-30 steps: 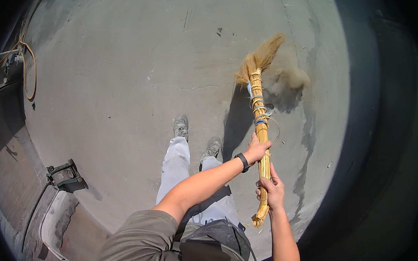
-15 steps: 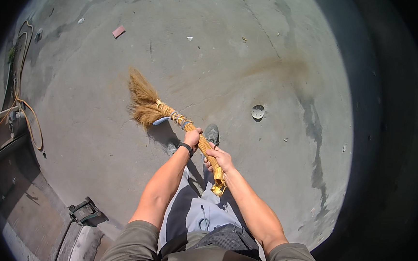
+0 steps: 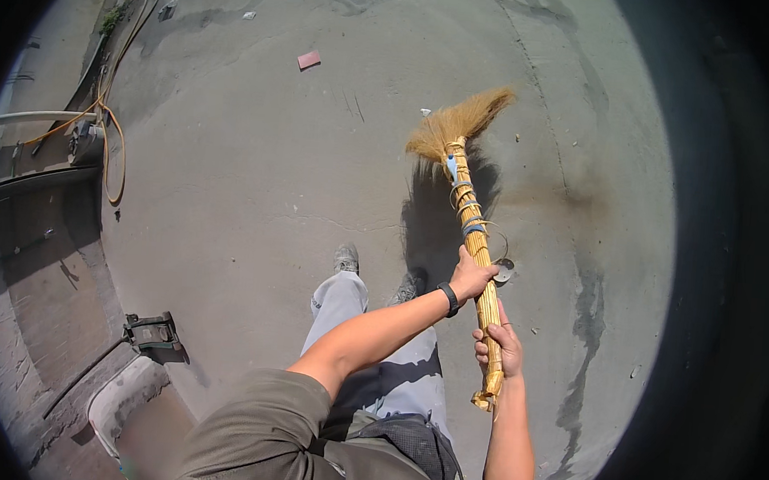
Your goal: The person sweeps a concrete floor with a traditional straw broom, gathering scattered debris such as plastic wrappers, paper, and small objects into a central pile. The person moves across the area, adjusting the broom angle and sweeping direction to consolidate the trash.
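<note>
Straw broom, bound with loops; its tan bristles flare toward 1 o'clock, and its yellow handle slants toward 6.

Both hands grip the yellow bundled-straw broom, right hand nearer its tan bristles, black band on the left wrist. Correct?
Hand order's wrong: the head view shows the left hand nearer the tan bristles, the right hand farther away. Both do grip the yellow bundled-straw broom; black band as you say.

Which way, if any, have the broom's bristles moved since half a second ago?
Yes: judged against the pink slab, the broom's bristles have swung to the right and up the picture.
</note>
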Motion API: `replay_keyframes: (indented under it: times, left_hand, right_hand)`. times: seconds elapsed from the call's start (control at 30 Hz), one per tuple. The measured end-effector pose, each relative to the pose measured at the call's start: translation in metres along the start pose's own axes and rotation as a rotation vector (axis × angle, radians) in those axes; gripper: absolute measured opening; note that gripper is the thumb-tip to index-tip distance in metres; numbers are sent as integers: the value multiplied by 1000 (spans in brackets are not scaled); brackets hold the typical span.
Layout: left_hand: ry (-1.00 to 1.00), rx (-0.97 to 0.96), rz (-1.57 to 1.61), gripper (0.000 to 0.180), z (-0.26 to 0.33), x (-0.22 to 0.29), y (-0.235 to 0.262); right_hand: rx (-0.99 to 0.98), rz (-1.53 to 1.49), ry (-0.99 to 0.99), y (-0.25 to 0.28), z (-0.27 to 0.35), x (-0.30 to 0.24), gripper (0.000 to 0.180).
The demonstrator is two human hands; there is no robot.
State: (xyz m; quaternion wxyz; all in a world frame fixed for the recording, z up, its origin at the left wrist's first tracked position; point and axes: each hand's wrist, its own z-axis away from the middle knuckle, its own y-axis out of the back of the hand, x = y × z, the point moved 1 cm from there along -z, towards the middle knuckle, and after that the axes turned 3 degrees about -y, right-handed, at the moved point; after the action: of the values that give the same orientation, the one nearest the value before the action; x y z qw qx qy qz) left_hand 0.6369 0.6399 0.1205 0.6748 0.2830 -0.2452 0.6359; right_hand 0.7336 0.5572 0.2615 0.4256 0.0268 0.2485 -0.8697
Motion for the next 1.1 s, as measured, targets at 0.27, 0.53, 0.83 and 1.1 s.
replay_keyframes:
  times: [0.27,0.53,0.83,1.1]
  left_hand:
    - [-158,399,796,40,-135,58,325]
    - [279,290,435,32,-329,78,452]
    - [209,-267,483,108,-185,149,150]
    - [267,200,556,95,-165,107,288]
  right_hand:
    - [-579,221,-322,-256,-243,51,65]
    - [-271,57,-362,-403,-389,70,48]
    - [295,433,-47,-264,-160,-82,68]
    - [-62,427,-390,-314,-207,-36,71]
